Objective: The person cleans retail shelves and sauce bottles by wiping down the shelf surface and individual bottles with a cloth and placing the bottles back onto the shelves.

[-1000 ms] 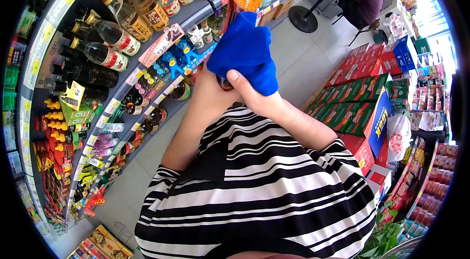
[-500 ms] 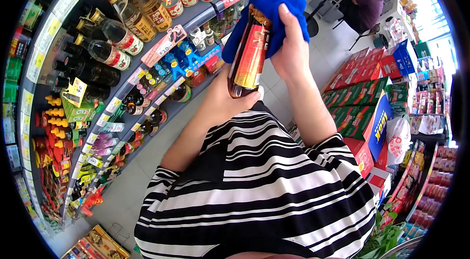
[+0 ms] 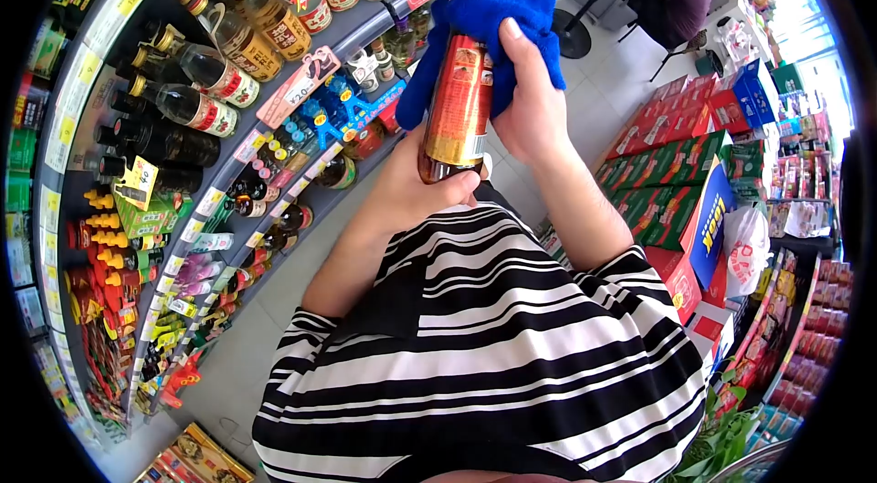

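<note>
A dark glass bottle (image 3: 459,109) with a red and gold label is held tilted in front of my chest, its base toward me. My left hand (image 3: 411,180) wraps round the bottle near its base, the thumb across the bottom. In my right hand (image 3: 533,99) a blue cloth (image 3: 512,4) is gripped and pressed around the bottle's upper part. The cloth covers the neck and cap, so these are hidden. My right thumb lies along the cloth; the other right fingers are behind it.
At left, a curved shelf (image 3: 365,31) carries several rows of bottles, with price tags along its edges. Stacked red and green boxes (image 3: 671,191) stand on the right. Farther back are a floor fan (image 3: 574,34) and a seated person (image 3: 685,13). A plant (image 3: 717,437) is at lower right.
The bottle has turned in my left hand, showing more of its label and a barcode. My right hand and the cloth have shifted slightly left, with the cloth bunched higher.
</note>
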